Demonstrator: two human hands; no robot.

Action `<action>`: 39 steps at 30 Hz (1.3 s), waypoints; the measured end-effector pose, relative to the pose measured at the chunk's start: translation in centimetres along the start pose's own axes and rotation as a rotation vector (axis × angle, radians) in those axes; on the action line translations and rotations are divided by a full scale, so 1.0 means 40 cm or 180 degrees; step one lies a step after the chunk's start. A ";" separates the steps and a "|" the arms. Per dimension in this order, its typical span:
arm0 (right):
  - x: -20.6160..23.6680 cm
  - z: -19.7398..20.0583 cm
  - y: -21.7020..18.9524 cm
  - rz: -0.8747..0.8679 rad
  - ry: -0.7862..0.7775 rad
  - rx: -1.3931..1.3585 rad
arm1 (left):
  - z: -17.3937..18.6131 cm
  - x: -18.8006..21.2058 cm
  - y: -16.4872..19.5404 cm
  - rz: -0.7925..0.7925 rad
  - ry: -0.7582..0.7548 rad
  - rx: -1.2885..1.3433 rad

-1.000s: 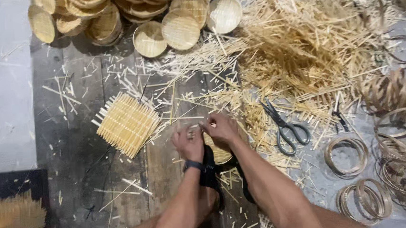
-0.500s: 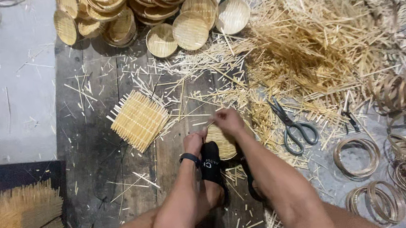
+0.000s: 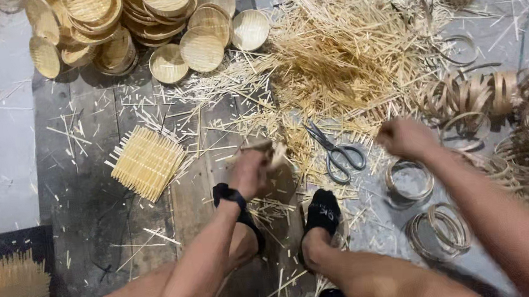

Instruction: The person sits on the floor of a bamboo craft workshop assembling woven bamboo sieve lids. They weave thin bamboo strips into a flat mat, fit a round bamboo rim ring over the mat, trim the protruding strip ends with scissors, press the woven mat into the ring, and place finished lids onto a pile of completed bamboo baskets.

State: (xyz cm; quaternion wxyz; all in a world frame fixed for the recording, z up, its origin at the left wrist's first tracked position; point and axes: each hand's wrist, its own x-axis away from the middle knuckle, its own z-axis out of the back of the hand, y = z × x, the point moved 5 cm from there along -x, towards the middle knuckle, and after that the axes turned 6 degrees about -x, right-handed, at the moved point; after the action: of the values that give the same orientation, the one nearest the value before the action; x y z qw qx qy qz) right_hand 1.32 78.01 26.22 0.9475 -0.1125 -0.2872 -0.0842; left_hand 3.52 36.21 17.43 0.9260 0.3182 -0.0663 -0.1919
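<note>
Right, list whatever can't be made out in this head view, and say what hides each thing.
- Small woven piece: mostly covered by the left hand; its shape is unclear.
- Right hand: motion-blurred; whether it grips anything cannot be told.
- Stack of round woven trays: cut off by the top edge.
- Bundle of sticks: cut off by the left and bottom edges.
- Scissors: blade tips partly lost among the pile of splints.

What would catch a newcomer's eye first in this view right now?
Probably the big heap of loose bamboo splints at top centre, beside the stacked round woven trays at top left. Lower down, the left hand holds a small woven piece over the plank floor, and the right hand hangs blurred near the scissors.
</note>
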 end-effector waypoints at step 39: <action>0.094 -0.499 -0.419 -0.0906 -0.2247 -0.4671 | -0.128 0.097 -0.055 0.1223 0.1247 0.0537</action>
State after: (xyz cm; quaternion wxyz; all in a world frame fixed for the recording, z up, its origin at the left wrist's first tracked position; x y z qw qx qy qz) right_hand 11.14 56.33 14.94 0.4676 -0.6849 -0.4514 -0.3293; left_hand 7.63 35.97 12.04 0.9108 0.4067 0.0391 0.0584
